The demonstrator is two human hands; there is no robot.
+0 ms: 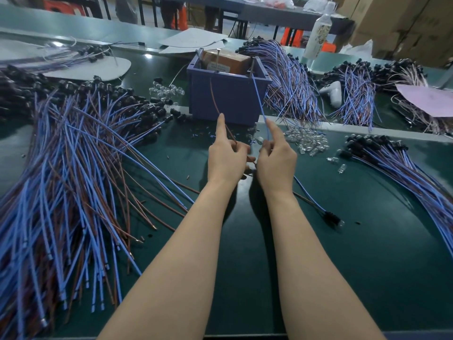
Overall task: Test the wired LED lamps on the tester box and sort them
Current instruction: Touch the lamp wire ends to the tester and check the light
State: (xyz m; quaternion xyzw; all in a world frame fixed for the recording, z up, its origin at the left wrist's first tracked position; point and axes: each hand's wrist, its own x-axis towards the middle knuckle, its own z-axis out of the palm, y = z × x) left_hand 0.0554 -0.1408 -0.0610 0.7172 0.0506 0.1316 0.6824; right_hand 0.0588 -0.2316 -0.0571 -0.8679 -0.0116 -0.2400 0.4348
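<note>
Just before the blue tester box (230,101), left hand (226,159) pinching brown lead (213,99), right hand (275,161) pinching blue lead (258,99), index fingers straight, clear bulb (259,139) between hands, both leads reaching the box rim.

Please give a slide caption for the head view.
Left hand holds a thin brown wire and right hand a thin blue wire, both reaching up to the blue plastic tester box.

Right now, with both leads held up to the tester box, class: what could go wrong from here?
The brown wire in the left hand and the blue wire in the right hand reach the tester box at a slant; either could slip off and read as a false fail.
Loose clear LEDs lie beside the right hand and could be swept about.
</note>
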